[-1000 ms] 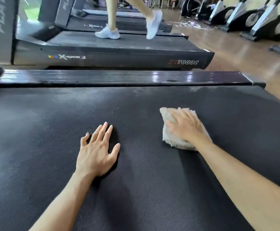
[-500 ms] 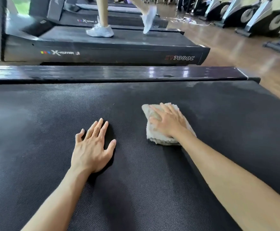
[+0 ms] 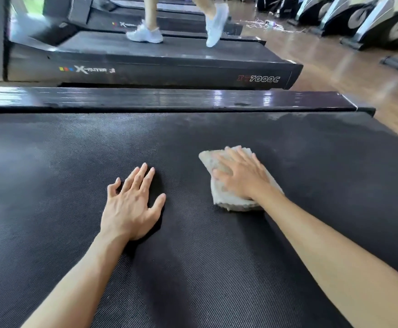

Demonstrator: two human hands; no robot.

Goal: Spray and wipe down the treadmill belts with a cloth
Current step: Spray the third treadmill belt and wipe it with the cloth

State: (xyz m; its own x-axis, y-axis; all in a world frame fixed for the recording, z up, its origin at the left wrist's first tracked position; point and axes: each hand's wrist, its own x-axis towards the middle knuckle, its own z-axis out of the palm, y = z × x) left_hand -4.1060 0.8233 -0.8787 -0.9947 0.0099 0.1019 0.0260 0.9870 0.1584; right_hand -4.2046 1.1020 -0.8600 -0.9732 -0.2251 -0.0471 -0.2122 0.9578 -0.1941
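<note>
The black textured treadmill belt (image 3: 63, 176) fills most of the head view. A folded off-white cloth (image 3: 219, 185) lies on it right of centre. My right hand (image 3: 243, 176) presses flat on the cloth with straight fingers. My left hand (image 3: 131, 204) rests flat on the bare belt to the left of the cloth, fingers spread. Pale streaks mark the belt near its far right corner (image 3: 288, 119). No spray bottle is in view.
A glossy dark side rail (image 3: 169, 99) borders the belt's far edge. Beyond it stands another treadmill (image 3: 169, 65) on which a person in white shoes (image 3: 146, 34) walks. Wooden floor (image 3: 359, 74) and exercise machines (image 3: 370, 22) lie at the right.
My right hand slid the cloth leftward along the belt, closer to my left hand. My left hand stayed planted. The person on the far treadmill took a step.
</note>
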